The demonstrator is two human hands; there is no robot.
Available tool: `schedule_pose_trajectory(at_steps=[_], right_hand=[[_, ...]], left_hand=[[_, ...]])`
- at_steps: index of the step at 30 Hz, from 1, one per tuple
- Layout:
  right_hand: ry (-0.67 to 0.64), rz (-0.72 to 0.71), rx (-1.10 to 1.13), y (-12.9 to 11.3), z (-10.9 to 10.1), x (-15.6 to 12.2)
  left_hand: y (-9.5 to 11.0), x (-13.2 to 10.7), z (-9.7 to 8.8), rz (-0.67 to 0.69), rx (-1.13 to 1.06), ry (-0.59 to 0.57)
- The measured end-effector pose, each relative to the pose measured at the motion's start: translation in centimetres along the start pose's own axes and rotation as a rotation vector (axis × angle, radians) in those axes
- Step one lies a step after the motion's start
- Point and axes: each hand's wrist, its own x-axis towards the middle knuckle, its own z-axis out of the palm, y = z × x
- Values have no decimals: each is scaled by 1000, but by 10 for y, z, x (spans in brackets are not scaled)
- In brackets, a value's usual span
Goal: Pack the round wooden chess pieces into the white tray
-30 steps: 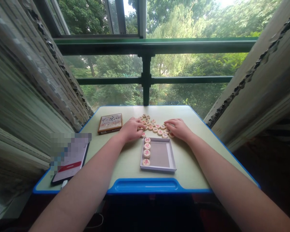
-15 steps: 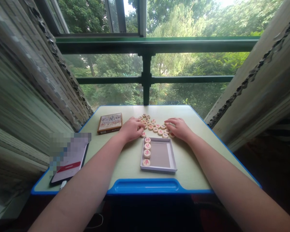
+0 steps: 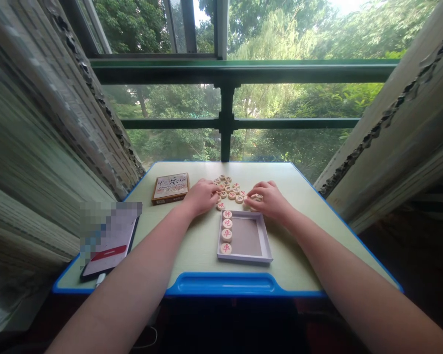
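Note:
Round wooden Chinese chess pieces with red and dark characters lie in a loose cluster on the table. My left hand rests at the cluster's left side, fingers bent and slightly apart, fingertips against pieces there. Across from it, my right hand has its fingers curled down onto a piece at the cluster's right; the hand partly hides that piece and several others. Nearer me lies a shallow open box tray. Several red-lettered pieces stand in a column along its left wall.
A printed box lid lies at the back left. At the left edge is a tablet with a cable plugged in. The pale table has a blue rim and a blue front groove. Curtains hang on both sides, with a green railing behind.
My right hand has shifted left over the cluster, its fingers curling in on a piece. My left hand stays about where it was. The view has shifted slightly.

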Motion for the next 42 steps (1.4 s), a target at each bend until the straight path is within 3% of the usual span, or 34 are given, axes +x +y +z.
schedule_pose_trajectory(at_steps=[3, 6, 11, 18, 27, 42], right_hand=[[16, -64, 100, -9, -9, -3], [-58, -142, 232, -22, -16, -9], [-111, -235, 313, -48, -23, -23], [-302, -475, 288, -73, -19, -39], [-406, -452, 259, -78, -17, -42], [-425, -453, 247, -80, -15, -40]], left_hand=[[6, -1, -5, 63, -89, -11], [17, -4, -11, 146, -179, -116], [28, -7, -15, 242, -120, -142], [27, -9, -16, 229, -80, -148], [26, -9, -16, 216, -98, -121], [25, -9, -16, 172, -87, -83]])
